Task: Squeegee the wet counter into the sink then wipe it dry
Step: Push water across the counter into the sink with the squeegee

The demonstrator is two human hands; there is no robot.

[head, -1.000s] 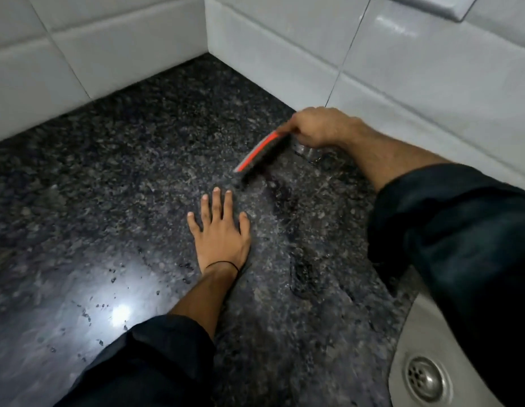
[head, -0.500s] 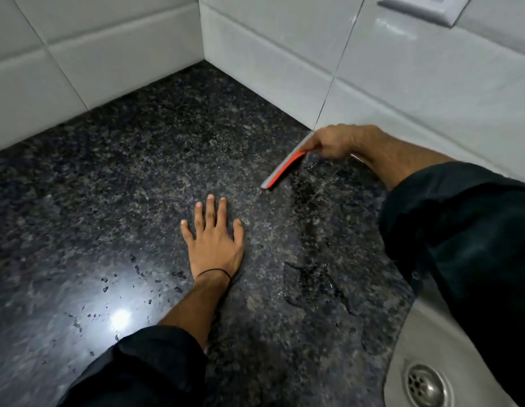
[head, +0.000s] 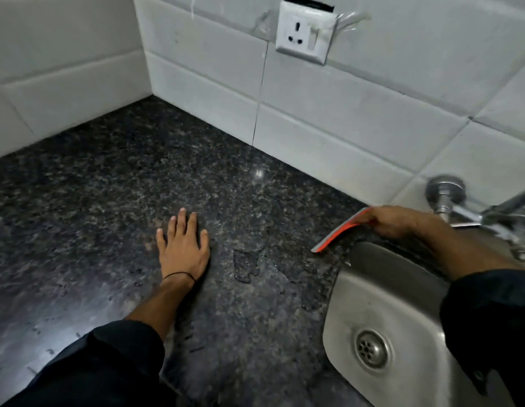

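The dark speckled granite counter (head: 114, 207) fills the view, with a puddle of water (head: 249, 264) near its middle. My right hand (head: 398, 220) grips a small squeegee (head: 337, 232) with an orange and grey blade. The blade rests on the counter right at the far left corner of the steel sink (head: 381, 292). My left hand (head: 183, 248) lies flat on the counter, fingers spread, holding nothing, left of the puddle.
White tiled walls meet in a corner at the back. A wall socket (head: 305, 32) sits above the counter. A chrome tap (head: 461, 207) sticks out of the wall over the sink, just beyond my right wrist. The sink drain (head: 371, 349) is at lower right.
My right hand has dragged the squeegee from the counter by the back wall to the right, up to the sink's edge. The view has swung right. My left hand stays flat.
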